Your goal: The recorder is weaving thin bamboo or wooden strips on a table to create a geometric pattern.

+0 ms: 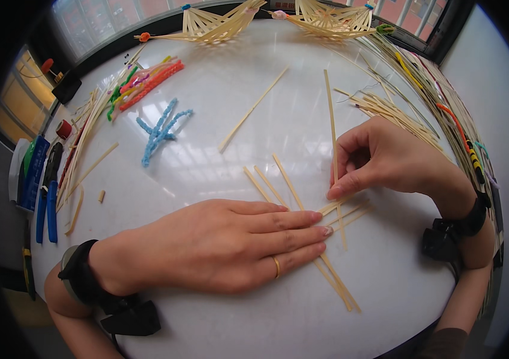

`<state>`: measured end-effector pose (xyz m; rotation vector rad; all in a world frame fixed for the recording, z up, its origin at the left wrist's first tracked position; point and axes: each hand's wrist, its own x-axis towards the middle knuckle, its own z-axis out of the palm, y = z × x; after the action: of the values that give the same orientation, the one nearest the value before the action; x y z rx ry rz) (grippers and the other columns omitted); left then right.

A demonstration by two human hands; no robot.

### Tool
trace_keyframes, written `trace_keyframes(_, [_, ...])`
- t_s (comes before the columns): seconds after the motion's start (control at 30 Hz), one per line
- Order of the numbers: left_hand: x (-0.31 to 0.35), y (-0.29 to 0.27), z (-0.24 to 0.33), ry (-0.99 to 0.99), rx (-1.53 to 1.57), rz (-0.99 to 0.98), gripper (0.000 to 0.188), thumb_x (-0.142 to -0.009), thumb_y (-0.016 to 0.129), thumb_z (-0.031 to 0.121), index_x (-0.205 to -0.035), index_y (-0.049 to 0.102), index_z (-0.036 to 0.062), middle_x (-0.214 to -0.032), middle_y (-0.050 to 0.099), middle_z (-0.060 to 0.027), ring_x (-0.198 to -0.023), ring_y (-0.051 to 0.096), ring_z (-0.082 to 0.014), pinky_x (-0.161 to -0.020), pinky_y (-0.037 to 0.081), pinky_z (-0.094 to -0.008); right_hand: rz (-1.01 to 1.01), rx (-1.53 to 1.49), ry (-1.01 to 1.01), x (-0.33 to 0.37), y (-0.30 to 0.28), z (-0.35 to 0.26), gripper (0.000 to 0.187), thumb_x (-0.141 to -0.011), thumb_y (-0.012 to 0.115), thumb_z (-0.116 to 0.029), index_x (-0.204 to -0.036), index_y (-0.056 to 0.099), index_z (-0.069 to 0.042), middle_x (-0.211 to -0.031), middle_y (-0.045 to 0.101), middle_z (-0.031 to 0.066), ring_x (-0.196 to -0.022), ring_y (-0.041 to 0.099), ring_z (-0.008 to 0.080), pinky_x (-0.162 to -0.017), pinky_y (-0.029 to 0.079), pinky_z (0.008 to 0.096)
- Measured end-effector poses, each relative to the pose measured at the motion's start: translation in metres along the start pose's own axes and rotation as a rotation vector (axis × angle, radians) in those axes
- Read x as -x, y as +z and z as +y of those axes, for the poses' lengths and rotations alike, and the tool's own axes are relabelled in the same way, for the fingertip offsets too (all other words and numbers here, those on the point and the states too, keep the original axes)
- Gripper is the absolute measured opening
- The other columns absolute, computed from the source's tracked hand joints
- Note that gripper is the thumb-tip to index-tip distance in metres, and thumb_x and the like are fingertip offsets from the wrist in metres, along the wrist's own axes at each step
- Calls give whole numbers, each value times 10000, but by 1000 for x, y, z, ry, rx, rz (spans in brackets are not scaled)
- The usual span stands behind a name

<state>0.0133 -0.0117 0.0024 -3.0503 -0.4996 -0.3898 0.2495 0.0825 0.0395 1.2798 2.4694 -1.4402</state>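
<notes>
My left hand (pixel 224 244) lies flat, palm down, on a crossed bundle of thin bamboo strips (pixel 278 185) on the white round table (pixel 218 179), its fingertips pressing where the strips meet. My right hand (pixel 380 158) is curled above and to the right, thumb and forefinger pinching a long upright strip (pixel 330 113) close to the crossing. Several strip ends fan out toward the lower right from under my left fingers.
Blue fuzzy pipe cleaners (pixel 160 131) lie left of centre; a mixed coloured bunch (pixel 143 85) sits farther back left. Two woven bamboo fans (pixel 212 27) rest at the far edge. Loose strips (pixel 398 113) pile along the right rim. Blue-handled pliers (pixel 48 203) lie at left.
</notes>
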Motion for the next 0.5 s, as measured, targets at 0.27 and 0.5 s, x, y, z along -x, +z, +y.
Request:
trace_keyframes(0.27, [3,4,-4,15,155,18,429,-892,523,99,-1318,540,56,-1375,544,-85,-1273,527,-227,-1006,482,-331,452,324,-411,19,3,7,268,-885,687,-200,-1079,664,-15,-1023,688,107,-872,663,212,-758,526,331])
trace_keyframes(0.5, [-1,0,-4,69,-70,-22,404,-911,525,143,-1313,541,168,-1419,509,15,-1345,447,-215,-1097,386,-455,146,807,-419,37,26,26,788,-939,528,-505,-1467,288,27,-1526,300,215,-1451,216,337,-1178,174,490])
